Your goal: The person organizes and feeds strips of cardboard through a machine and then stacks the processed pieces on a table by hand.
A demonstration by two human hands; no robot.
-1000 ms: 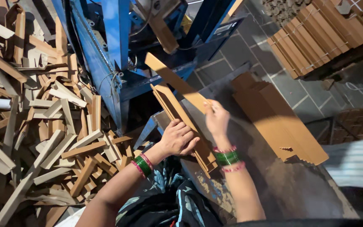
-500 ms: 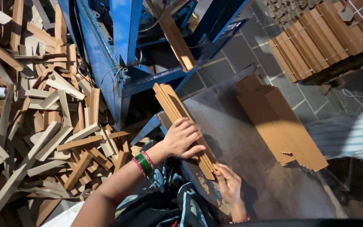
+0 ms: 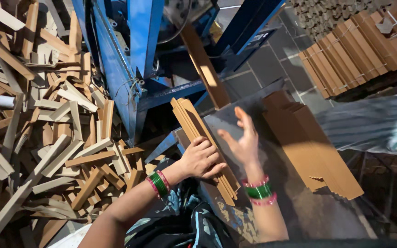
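a bundle of long brown cardboard strips (image 3: 203,147) lies slanted on the near left part of a grey work surface (image 3: 272,92), its far end pointing up toward the blue machine frame (image 3: 138,59) and its near end reaching the surface's near edge. the left hand (image 3: 201,158) rests on top of the bundle near its middle, fingers curled over the strips and pressing them together. the right hand (image 3: 242,142) hovers just beside the bundle on its right, palm turned toward it, fingers spread and released, holding nothing. both wrists carry green and pink bangles. further right on the surface sits a stack of flat brown cardboard pieces (image 3: 309,147), stepped at its edges. one long strip (image 3: 205,69) leans inside the machine frame. to the left of the frame, the floor holds a loose heap of cardboard offcuts (image 3: 47,133). at the far right corner, tied bundles of strips (image 3: 354,50) lie side by side.
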